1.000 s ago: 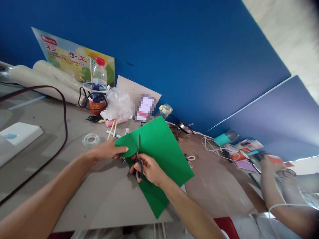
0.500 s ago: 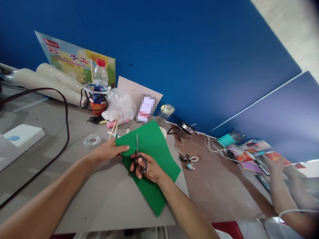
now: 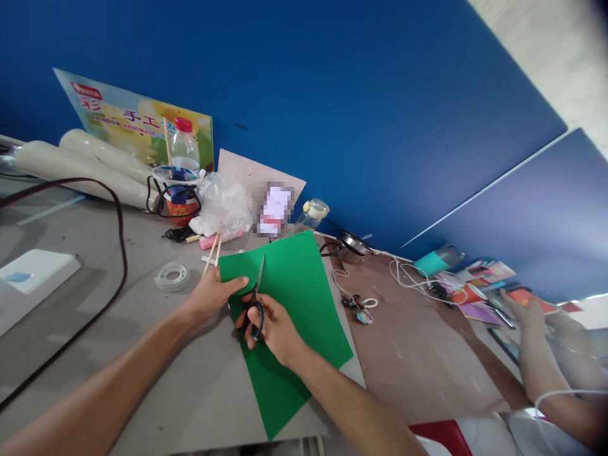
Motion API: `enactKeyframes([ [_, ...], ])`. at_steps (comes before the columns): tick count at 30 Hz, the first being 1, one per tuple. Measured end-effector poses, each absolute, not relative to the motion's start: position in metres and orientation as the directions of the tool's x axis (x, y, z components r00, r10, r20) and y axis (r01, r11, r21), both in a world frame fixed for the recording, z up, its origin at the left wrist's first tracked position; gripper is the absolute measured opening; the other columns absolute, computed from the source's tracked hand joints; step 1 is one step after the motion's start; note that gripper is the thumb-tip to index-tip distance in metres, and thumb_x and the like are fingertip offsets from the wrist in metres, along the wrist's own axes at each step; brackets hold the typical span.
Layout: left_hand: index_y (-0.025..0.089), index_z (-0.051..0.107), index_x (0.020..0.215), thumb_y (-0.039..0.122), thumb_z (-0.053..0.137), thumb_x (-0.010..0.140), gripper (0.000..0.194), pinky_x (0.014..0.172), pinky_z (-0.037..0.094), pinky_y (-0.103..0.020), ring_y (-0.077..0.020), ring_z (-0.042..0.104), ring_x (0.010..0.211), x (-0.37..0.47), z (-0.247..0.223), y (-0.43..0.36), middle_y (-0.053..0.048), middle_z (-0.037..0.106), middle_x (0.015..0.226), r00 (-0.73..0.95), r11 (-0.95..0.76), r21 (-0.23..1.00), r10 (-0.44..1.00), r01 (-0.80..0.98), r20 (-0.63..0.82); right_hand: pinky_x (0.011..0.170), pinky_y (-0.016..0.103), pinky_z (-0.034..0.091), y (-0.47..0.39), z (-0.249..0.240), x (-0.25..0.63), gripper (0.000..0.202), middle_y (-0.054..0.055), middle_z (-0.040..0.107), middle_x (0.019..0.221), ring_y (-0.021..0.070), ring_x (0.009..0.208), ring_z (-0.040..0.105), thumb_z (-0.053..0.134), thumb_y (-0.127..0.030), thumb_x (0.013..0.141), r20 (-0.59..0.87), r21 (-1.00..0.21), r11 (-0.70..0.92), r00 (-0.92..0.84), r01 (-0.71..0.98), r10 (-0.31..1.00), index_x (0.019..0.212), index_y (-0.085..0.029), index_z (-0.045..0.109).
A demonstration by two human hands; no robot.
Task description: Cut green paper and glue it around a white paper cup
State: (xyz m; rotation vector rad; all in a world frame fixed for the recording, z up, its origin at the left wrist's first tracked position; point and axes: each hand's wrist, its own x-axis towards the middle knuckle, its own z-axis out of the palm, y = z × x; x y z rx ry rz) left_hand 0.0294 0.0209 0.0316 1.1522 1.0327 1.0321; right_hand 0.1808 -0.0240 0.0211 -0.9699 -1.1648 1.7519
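A sheet of green paper [image 3: 304, 297] hangs over the front part of the grey table. My left hand [image 3: 213, 294] pinches its left edge, thumb on top and the other fingers beneath. In my right hand [image 3: 275, 326] are black-handled scissors [image 3: 256, 310], fingers through the loops. Their blade points up and away across the green sheet, just right of my left thumb. A cut runs into the sheet near the scissors; its exact length is hard to see.
Behind stand a phone [image 3: 274, 209], a lidded jar [image 3: 313, 212], a plastic bag [image 3: 223, 206] and a red-capped bottle [image 3: 185, 145]. Clear tape [image 3: 171, 277] and wooden sticks [image 3: 215, 250] lie left. A black cable [image 3: 121, 240] crosses the table. Another person's hand [image 3: 525, 310] is at far right.
The green sheet has turned, its lower corner swinging left and nearer. My right hand with the scissors has shifted slightly left and the blade tilts more to the right. The left hand keeps its pinch.
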Motion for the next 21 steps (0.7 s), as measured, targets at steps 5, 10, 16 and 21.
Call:
enactKeyframes([
  [5,0.015,0.056,0.065,0.039,0.062,0.075,0.026,0.038,0.041,-0.025,-0.0132,0.053,0.040,0.025,0.035,0.021,-0.001,0.062,0.057,0.291,0.133,0.987,0.951,-0.095,-0.100,0.036,0.020,0.037,-0.032,0.034,0.170,0.053,-0.004,0.061,0.062,0.0065,0.033,0.049,0.065,-0.061,0.071,-0.203,-0.960,-0.248,-0.293,-0.127,0.934,0.096,-0.018,0.048],
  [10,0.015,0.059,0.066,0.038,0.064,0.074,0.025,0.045,0.044,-0.025,-0.0135,0.054,0.048,0.024,0.032,0.022,-0.001,0.062,0.057,0.285,0.084,0.995,0.956,-0.055,-0.065,0.034,0.018,0.035,-0.034,0.043,0.168,0.052,-0.004,0.062,0.063,0.0048,0.033,0.047,0.067,-0.059,0.069,-0.244,-0.968,-0.252,-0.262,0.003,0.934,0.093,-0.018,0.048],
  [16,0.015,0.061,0.068,0.035,0.063,0.073,0.020,0.053,0.044,-0.027,-0.0146,0.054,0.054,0.024,0.031,0.024,-0.001,0.062,0.059,0.257,-0.007,0.999,0.966,0.048,-0.005,0.036,0.018,0.035,-0.036,0.045,0.172,0.051,-0.003,0.063,0.064,0.0048,0.034,0.046,0.068,-0.058,0.068,-0.255,-0.967,-0.249,-0.237,0.056,0.937,0.093,-0.017,0.049],
  [21,0.016,0.059,0.067,0.034,0.059,0.075,0.020,0.055,0.045,-0.028,-0.0147,0.054,0.053,0.026,0.033,0.022,-0.001,0.062,0.059,0.308,-0.033,0.997,0.951,0.069,0.010,0.038,0.019,0.037,-0.037,0.036,0.181,0.053,-0.003,0.062,0.063,0.0065,0.036,0.050,0.067,-0.061,0.068,-0.226,-0.972,-0.236,-0.283,-0.002,0.932,0.094,-0.017,0.050],
])
